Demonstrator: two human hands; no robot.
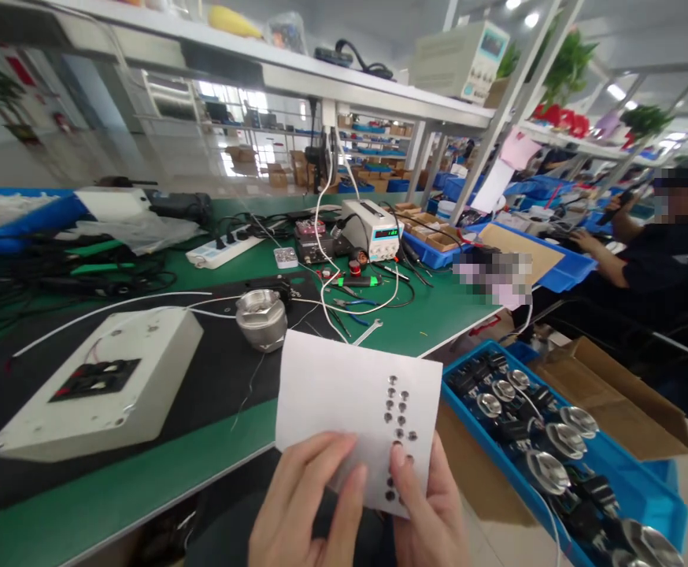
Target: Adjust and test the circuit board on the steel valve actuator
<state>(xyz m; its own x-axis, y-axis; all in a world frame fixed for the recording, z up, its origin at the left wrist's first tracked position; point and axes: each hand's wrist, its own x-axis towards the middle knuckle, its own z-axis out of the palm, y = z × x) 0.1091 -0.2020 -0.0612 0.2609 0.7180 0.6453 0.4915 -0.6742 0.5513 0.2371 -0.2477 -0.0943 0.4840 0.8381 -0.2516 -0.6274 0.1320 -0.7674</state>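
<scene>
A white sheet (332, 378) with rows of small round dark, shiny dots, like stickers, is held up at the table's front edge. My right hand (430, 512) grips its lower right part, thumb on the dots and fingers behind. In front of the sheet's lower left is my left hand (308, 500), fingers bent, with index fingertip and thumb tip slightly apart; nothing shows between them. Just beyond the sheet, a round metal housing (261, 319) stands on the black mat (214, 346). Left of it lies a pale box (160, 378) with a black terminal block.
At the right, a blue tray (633, 480) contains several metal housings and wired parts, beside an open cardboard box (615, 386). A wrench (368, 331), pliers (359, 303), power supply (373, 228) and power strip (220, 250) lie behind. A person (663, 252) sits at far right.
</scene>
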